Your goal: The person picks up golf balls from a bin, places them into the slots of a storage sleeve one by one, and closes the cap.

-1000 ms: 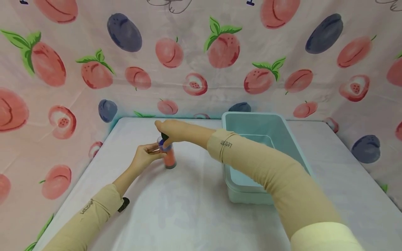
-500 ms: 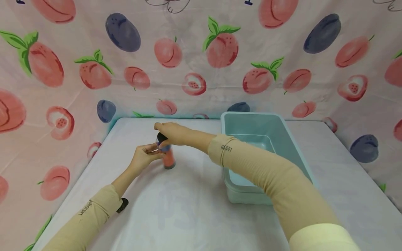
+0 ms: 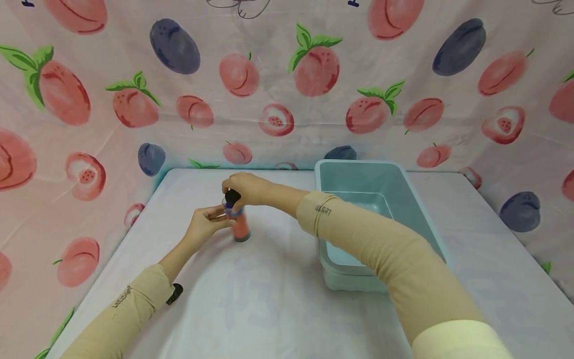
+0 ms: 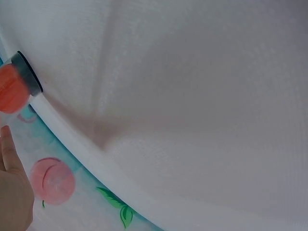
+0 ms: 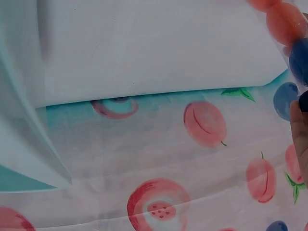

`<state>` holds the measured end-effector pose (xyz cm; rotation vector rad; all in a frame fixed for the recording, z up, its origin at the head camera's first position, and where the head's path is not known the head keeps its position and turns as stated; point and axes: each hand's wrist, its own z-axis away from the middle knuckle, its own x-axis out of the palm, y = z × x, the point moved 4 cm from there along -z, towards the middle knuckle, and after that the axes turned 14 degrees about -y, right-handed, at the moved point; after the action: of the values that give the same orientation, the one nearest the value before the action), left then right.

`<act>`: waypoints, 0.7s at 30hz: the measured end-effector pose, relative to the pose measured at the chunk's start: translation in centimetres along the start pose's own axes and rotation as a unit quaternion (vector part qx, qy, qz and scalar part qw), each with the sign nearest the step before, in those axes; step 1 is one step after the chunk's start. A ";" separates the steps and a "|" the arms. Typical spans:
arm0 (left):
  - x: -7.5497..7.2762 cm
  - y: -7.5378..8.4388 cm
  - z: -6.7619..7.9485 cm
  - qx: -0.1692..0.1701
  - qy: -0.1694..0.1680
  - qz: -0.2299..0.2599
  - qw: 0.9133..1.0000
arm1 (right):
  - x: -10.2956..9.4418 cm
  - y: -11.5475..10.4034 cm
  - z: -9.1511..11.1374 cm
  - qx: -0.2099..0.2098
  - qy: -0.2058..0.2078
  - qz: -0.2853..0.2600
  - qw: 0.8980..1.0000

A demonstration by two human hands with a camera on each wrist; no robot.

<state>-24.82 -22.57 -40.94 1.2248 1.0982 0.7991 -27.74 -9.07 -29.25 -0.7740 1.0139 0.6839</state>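
Note:
A clear tube (image 3: 241,230) with a dark base stands upright on the table, orange balls (image 5: 285,23) stacked in its lower part and a blue ball (image 5: 301,62) above them. My left hand (image 3: 204,224) grips the tube's upper part between thumb and fingers; only part of that hand shows in the left wrist view. At the tube's mouth, my right hand (image 3: 251,189) pinches a round black ball (image 3: 232,196) from above. Its fingers hide part of the rim, so how far the black ball is inside cannot be told.
A light blue rectangular bin (image 3: 334,279) stands to the right, under the right forearm. Beside the left sleeve lies a small black object (image 3: 175,293), partly hidden. A fruit-print cloth (image 3: 278,60) hangs behind the white-covered table (image 3: 251,309).
My right hand has shifted slightly at the tube's mouth, and more of the black ball shows than a second ago. The left hand keeps its grip on the tube.

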 end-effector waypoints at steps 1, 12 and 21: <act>0.0 0.0 0.0 0.001 0.000 0.002 1.000 | 0.0 0.0 -0.1 -0.002 -0.002 0.002 1.000; 0.1 0.0 0.1 0.000 0.000 0.001 1.000 | 0.1 0.1 -0.9 -0.011 -0.009 0.024 1.000; 0.0 0.0 0.0 0.008 -0.001 -0.002 1.000 | 0.0 -0.3 -1.2 -0.017 -0.027 0.045 0.998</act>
<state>-24.82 -22.58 -40.92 1.2363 1.1066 0.7863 -28.10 -10.19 -29.56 -0.7381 0.9941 0.7967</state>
